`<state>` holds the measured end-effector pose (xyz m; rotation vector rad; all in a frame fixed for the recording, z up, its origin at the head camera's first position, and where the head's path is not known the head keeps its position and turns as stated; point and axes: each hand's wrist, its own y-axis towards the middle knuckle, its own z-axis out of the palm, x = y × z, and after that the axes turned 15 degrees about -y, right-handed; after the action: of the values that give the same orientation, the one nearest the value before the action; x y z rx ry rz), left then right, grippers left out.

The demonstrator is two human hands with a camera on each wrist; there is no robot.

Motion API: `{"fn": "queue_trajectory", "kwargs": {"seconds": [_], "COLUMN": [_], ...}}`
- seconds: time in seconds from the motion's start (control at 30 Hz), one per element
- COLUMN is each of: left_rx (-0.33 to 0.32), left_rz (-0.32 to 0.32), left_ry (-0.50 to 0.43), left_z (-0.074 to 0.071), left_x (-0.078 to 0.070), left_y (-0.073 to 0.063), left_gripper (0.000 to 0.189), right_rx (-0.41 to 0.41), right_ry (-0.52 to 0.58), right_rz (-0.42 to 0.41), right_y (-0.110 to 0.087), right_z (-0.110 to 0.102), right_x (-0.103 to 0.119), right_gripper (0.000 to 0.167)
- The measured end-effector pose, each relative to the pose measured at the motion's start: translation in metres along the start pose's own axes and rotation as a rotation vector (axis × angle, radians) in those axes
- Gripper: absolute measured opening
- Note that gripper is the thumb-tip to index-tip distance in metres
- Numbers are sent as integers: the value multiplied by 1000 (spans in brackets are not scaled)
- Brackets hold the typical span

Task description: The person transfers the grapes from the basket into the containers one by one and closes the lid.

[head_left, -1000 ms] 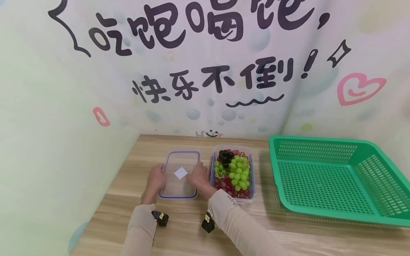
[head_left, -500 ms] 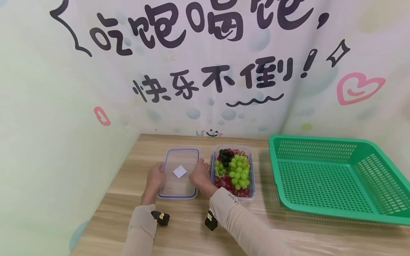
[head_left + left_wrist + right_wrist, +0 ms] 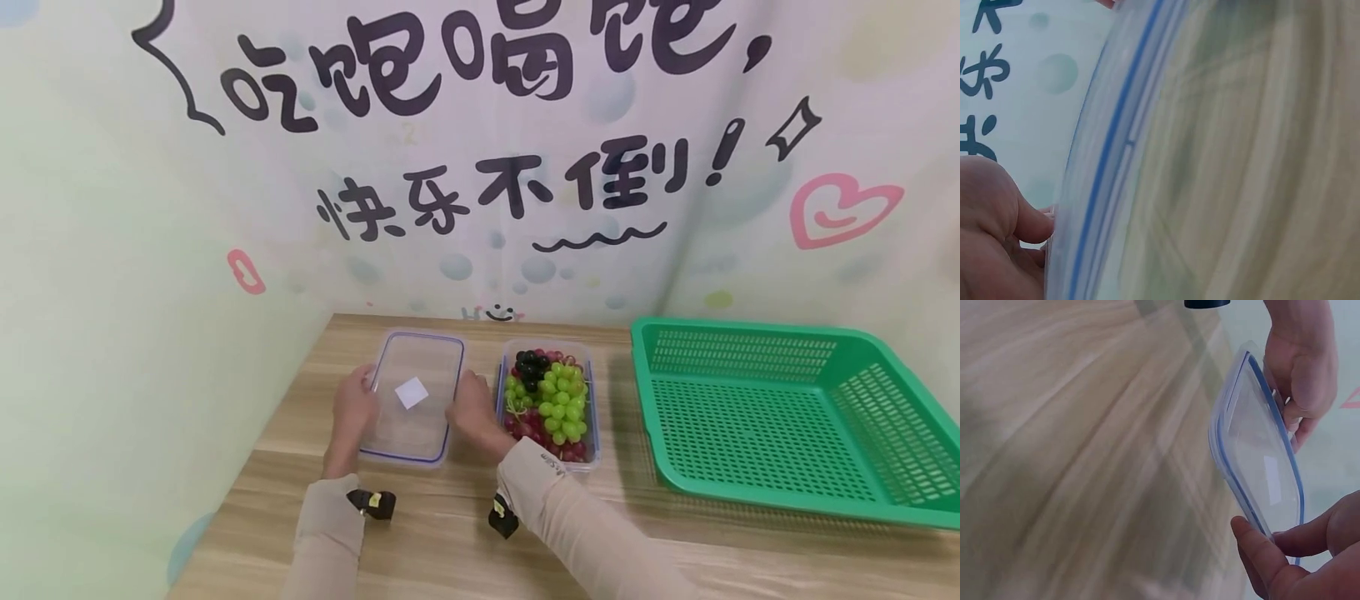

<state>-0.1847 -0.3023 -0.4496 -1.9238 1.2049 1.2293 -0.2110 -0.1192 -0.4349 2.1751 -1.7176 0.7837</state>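
Observation:
Both hands hold a clear plastic lid with a blue seal (image 3: pixel 420 429) by its long sides, above the wooden table. A white square sticker (image 3: pixel 411 392) is on it. My left hand (image 3: pixel 354 410) grips the left edge, and my right hand (image 3: pixel 472 408) the right edge. In the right wrist view the thumb and fingers (image 3: pixel 1263 550) of the right hand pinch the rim. The lid's edge fills much of the left wrist view, with the left thumb (image 3: pixel 1034 225) against it. To the right stands a clear container (image 3: pixel 595 433) of green, red and black grapes (image 3: pixel 558 404).
A large green perforated basket (image 3: pixel 757 425) stands on the right of the table (image 3: pixel 442 533). Behind the table hangs a white printed backdrop (image 3: pixel 420 275) with black lettering. Black cameras (image 3: pixel 375 504) are strapped to the wrists.
The lid has come up from the table, moved slightly left and tilted. Both hands have moved with it. The grape container and the basket stay in place.

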Motion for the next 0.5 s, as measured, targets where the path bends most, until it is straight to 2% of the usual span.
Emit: {"fn": "queue_trajectory", "kwargs": {"seconds": [0.17, 0.27, 0.33, 0.5], "left_rx": [11, 21, 24, 26], "left_rz": [-6, 16, 30, 39], "left_ry": [-22, -19, -17, -26], "left_z": [-3, -4, -5, -6], "left_x": [-6, -11, -14, -25], "left_y": [0, 0, 0, 0], "left_gripper": [46, 45, 45, 45], "right_rx": [-14, -15, -20, -19], "right_ry": [56, 112, 131, 189], "right_rz": [-12, 5, 14, 27], "right_y": [-2, -5, -7, -10], "right_z": [-11, -19, -23, -35], "right_x": [1, 1, 2, 1], "right_gripper": [30, 26, 27, 43]}}
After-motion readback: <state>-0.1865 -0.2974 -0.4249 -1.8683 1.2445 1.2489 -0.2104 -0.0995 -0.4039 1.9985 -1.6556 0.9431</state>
